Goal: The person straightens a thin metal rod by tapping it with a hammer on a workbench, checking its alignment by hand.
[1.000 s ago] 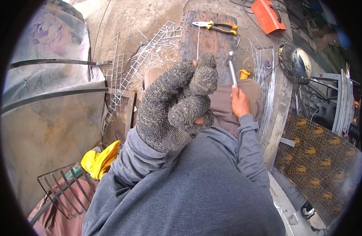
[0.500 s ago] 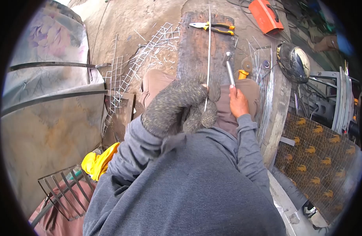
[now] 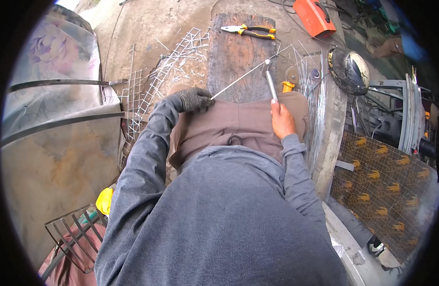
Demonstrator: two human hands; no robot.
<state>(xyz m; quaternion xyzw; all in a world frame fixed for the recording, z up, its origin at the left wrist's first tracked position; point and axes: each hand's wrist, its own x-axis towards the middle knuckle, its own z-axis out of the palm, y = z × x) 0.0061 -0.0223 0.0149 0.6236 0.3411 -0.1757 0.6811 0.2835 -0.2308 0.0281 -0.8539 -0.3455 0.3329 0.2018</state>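
My left hand [image 3: 195,99], in a dark grey knitted glove, is closed on one end of a thin metal rod [image 3: 245,75] near my left knee. The rod slants up and right across a scorched wooden board [image 3: 224,62], passing close to the hammer head. Bare, my right hand [image 3: 283,120] grips the handle of a hammer [image 3: 271,86] above my right thigh, its head over the board's right side. Pliers [image 3: 250,32] with yellow and black handles lie across the far end of the board.
Wire grid pieces [image 3: 172,64] and cut bits litter the ground to the left. Beside my right leg lies a bundle of thin rods [image 3: 311,119], with a yellow tool part [image 3: 288,86] near it. A welding helmet [image 3: 349,71] and an orange metal box [image 3: 314,18] are farther right.
My left hand has moved left and down to my knee, swinging the rod from upright to a slant toward the upper right. The hammer stays in my right hand; the view has shifted slightly.
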